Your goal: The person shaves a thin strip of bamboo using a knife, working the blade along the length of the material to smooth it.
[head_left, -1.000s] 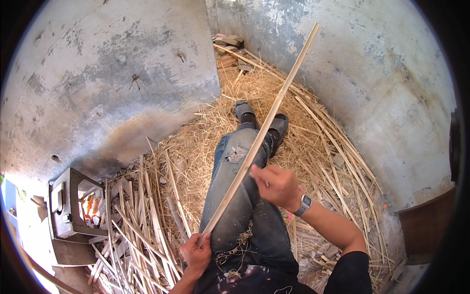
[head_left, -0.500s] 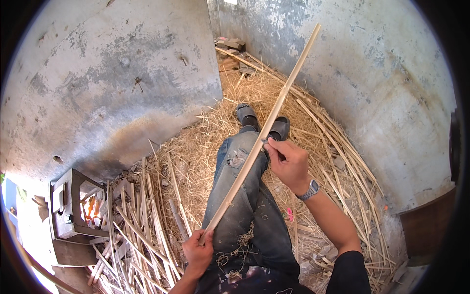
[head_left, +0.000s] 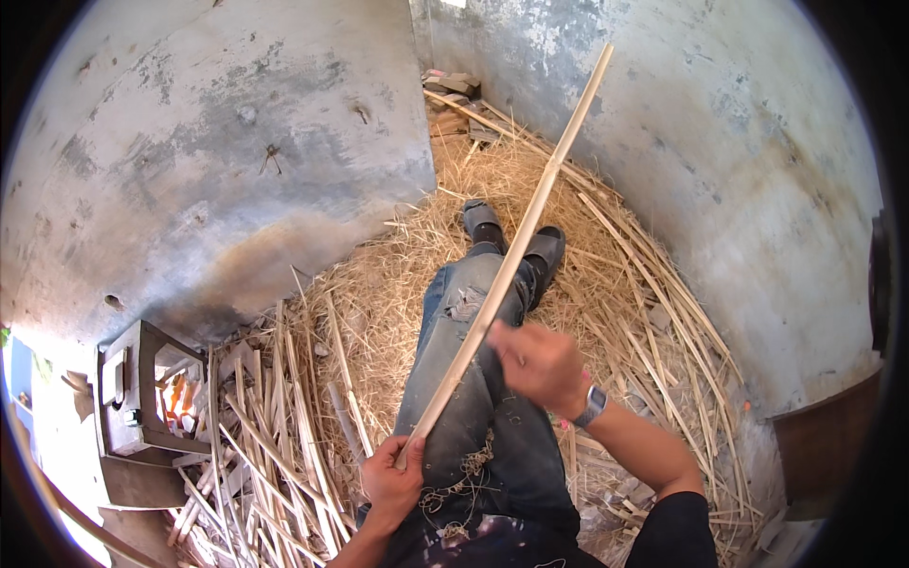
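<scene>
A long pale wooden stick (head_left: 530,227) runs diagonally from my lap up toward the far wall. My left hand (head_left: 393,478) grips its lower end beside my left thigh. My right hand (head_left: 535,364), with a wristwatch on the wrist, is closed against the stick near its lower third, over my knees; it is blurred and any small tool in it cannot be made out. My legs in grey jeans (head_left: 473,398) stretch out over a bed of straw-like shavings (head_left: 398,284), feet in dark shoes (head_left: 483,220).
Concrete walls (head_left: 237,161) close in on the left, back and right. A heap of split cane strips (head_left: 256,445) lies at my left. A small metal box stove with flame inside (head_left: 142,398) stands at far left. Long strips (head_left: 653,293) line the right wall.
My right hand has slid back down the stick toward my body, from near my shoes to over my knees. The left hand and stick stay nearly in place.
</scene>
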### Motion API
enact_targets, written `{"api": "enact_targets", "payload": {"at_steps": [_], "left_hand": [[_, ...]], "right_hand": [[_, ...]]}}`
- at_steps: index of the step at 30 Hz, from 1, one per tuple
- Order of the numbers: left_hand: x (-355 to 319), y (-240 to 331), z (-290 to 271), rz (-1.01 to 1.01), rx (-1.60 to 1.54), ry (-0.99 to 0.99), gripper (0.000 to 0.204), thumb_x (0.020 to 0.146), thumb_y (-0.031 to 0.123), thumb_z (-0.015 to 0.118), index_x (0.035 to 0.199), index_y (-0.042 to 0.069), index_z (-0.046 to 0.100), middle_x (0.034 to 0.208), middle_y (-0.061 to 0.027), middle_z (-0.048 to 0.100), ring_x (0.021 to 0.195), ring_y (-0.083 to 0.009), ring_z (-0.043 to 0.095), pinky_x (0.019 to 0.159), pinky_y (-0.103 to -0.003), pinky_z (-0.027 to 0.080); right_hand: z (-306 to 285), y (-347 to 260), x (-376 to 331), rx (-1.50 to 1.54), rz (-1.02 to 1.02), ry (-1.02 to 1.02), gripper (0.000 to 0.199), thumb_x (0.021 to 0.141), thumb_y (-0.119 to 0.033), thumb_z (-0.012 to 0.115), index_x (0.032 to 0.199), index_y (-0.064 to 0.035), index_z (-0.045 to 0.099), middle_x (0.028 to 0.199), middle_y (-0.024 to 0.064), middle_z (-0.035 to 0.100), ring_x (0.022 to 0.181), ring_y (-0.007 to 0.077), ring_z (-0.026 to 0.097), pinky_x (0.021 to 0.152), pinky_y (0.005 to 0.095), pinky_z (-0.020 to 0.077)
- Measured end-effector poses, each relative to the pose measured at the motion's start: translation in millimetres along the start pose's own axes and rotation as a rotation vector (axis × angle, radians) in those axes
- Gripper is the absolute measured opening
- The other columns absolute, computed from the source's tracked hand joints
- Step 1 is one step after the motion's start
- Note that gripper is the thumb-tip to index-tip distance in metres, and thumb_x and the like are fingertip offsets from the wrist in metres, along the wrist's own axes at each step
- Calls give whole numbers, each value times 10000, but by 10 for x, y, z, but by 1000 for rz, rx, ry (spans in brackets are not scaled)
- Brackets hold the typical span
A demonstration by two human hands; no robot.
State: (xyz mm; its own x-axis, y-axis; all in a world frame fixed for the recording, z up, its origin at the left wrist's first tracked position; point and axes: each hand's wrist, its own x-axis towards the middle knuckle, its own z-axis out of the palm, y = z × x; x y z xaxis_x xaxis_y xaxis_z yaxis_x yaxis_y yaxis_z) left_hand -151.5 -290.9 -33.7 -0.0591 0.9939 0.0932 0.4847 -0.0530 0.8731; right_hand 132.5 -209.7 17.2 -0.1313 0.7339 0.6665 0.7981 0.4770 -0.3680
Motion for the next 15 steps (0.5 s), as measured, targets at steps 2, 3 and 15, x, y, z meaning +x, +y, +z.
{"api": "enact_targets", "payload": {"at_steps": [2, 3, 15], "left_hand": [[52, 263, -19, -148, -21, -147, 276, 1033, 237, 746, 945, -22, 715, 715, -3, 636, 686, -69, 560, 617, -266, 446], [46, 202, 8, -147, -22, -150, 276, 1033, 237, 746, 945, -22, 715, 715, -3, 636, 686, -69, 560, 617, -266, 446], [243, 27, -444, -651, -586, -591, 442, 1120, 346, 584, 1073, -80, 691, 577, 53, 385, 472, -68, 307, 465, -267, 234]], "right_hand": [[7, -335, -227, -16, -22, -98, 283, 861, -89, 787, 1140, -135, 801, 689, 49, 610, 534, 238, 631, 463, 369, 490], [15, -425, -293, 27, -46, -168, 288, 857, -100, 789, 1142, -142, 798, 700, 41, 607, 543, 234, 638, 462, 367, 495], [-151, 618, 561, 66, 170, 334, 143, 917, -73, 802, 1048, -15, 798, 771, 154, 712, 582, 258, 659, 522, 344, 498]]}}
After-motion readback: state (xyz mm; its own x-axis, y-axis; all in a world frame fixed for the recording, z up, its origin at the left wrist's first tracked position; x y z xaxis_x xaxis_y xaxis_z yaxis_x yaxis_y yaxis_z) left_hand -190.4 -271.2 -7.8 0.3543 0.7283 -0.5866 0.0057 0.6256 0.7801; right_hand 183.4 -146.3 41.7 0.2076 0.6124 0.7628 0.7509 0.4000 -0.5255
